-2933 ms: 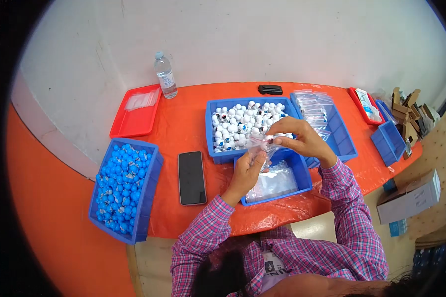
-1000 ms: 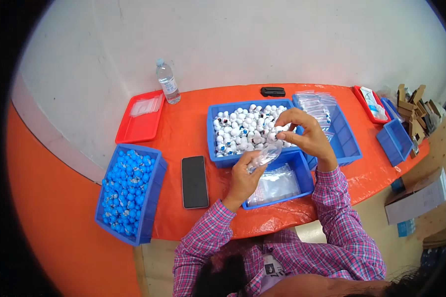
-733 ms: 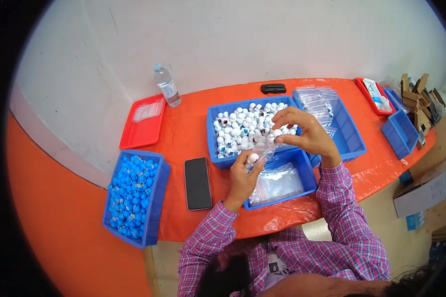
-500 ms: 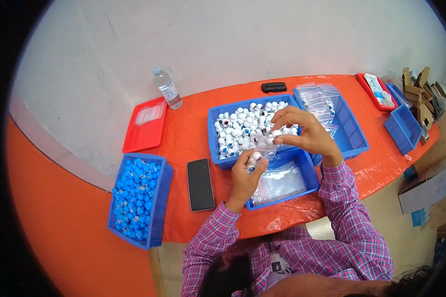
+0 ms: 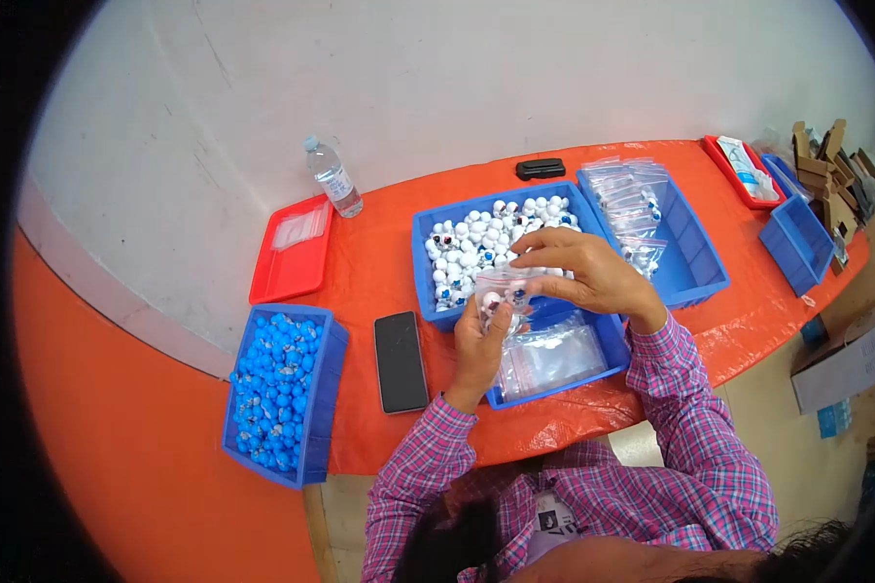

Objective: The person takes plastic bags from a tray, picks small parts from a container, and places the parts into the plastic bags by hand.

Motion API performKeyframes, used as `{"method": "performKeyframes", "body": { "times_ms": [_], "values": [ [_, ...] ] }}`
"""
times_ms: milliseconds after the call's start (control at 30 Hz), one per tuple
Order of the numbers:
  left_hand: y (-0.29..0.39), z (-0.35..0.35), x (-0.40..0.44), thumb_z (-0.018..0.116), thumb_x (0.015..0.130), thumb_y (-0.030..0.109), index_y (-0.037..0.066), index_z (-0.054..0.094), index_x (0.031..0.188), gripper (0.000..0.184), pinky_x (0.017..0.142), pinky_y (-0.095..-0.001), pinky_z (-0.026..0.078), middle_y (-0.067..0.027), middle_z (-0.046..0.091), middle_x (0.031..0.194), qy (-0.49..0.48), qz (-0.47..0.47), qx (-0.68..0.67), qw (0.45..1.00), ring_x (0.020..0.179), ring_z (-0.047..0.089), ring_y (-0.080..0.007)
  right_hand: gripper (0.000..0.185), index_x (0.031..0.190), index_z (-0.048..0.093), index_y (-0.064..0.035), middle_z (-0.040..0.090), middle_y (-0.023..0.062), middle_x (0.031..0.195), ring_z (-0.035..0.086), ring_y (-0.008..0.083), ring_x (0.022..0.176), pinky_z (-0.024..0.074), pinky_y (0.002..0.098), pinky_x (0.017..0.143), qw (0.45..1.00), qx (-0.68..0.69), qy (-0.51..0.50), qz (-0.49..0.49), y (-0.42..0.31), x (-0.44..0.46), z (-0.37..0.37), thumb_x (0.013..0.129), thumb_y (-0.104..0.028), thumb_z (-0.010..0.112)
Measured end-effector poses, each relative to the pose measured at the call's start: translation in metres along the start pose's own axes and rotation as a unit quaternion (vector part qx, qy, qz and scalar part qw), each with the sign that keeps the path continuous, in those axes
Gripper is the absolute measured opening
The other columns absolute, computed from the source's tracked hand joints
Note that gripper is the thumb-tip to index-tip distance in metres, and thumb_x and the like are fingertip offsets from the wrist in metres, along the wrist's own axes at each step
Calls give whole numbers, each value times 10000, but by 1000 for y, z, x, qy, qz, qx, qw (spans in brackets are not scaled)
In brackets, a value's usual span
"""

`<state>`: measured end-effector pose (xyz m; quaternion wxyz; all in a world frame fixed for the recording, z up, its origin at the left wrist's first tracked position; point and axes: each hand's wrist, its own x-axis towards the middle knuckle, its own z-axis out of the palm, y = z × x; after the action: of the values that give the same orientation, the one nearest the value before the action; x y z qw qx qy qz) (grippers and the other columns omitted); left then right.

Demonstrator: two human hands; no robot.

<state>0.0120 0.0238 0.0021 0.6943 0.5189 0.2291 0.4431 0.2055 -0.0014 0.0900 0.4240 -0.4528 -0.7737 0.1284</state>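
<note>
My left hand (image 5: 478,352) grips a small clear zip bag (image 5: 494,282) from below, its thumb over the front. White balls with dark and blue parts show through the plastic. At the top right corner of the bag, the thumb and fingers of my right hand (image 5: 593,277) close on its edge. Just beyond both hands is a blue bin (image 5: 423,255) of white balls, several with blue or dark red parts. Below the bag sits another blue bin (image 5: 608,335) holding flat clear zip bags (image 5: 559,358).
Filled zip bags (image 5: 627,199) lie in a blue bin (image 5: 700,255) at right. At left are a blue bin (image 5: 323,403) of blue balls (image 5: 274,389), a phone (image 5: 401,361), a red tray (image 5: 292,272) and a water bottle (image 5: 332,180). A black object (image 5: 541,169) lies behind.
My right hand has come down from above the bag to its top edge, and the white ball in its fingers no longer shows there. The bag now stands more upright in my left hand.
</note>
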Motion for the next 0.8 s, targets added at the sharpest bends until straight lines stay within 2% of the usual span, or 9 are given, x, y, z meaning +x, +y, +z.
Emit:
{"method": "performKeyframes", "body": {
  "times_ms": [133,267,300,433,600,800],
  "values": [
    [-1,-4,1,594,935,125,52,383,1351,473,832,-307,552,-162,564,1203,-5,-19,-29,999,1054,624,-251,167,864,676,-59,660,56,954,588,167,755,462,288,638,999,38,31,-6,2,2,-2,776,-179,751],
    [-5,-3,0,624,904,81,60,350,1384,554,867,-325,543,-182,551,1248,-81,18,27,996,1109,599,-272,111,892,661,-68,667,46,882,560,144,691,440,247,627,986,73,-95,119,2,3,-13,809,-112,718],
    [-3,-2,0,624,904,81,60,350,1384,554,867,-325,543,-182,551,1248,-82,15,29,996,1109,599,-272,111,892,661,-68,667,46,882,560,144,691,440,247,627,986,75,-92,121,3,4,-12,809,-112,718],
    [6,5,1,644,872,35,67,340,1401,611,899,-345,529,-192,530,1295,-93,-12,-7,996,1155,572,-298,84,859,644,-78,636,13,767,529,111,648,424,228,617,991,115,22,71,12,5,-6,808,-87,709],
    [-7,-12,4,637,874,24,73,362,1393,589,915,-349,522,-189,521,1315,-109,-61,-74,989,1175,560,-313,77,846,646,-73,612,6,752,511,91,649,410,209,613,973,181,75,124,13,6,-2,808,-82,712],
    [6,-6,3,627,888,27,64,389,1374,543,907,-339,525,-174,538,1293,-91,-41,-115,988,1168,568,-294,71,847,647,-68,614,9,756,508,84,652,403,201,603,973,196,52,107,18,7,-2,821,-90,709]
  ]
}}
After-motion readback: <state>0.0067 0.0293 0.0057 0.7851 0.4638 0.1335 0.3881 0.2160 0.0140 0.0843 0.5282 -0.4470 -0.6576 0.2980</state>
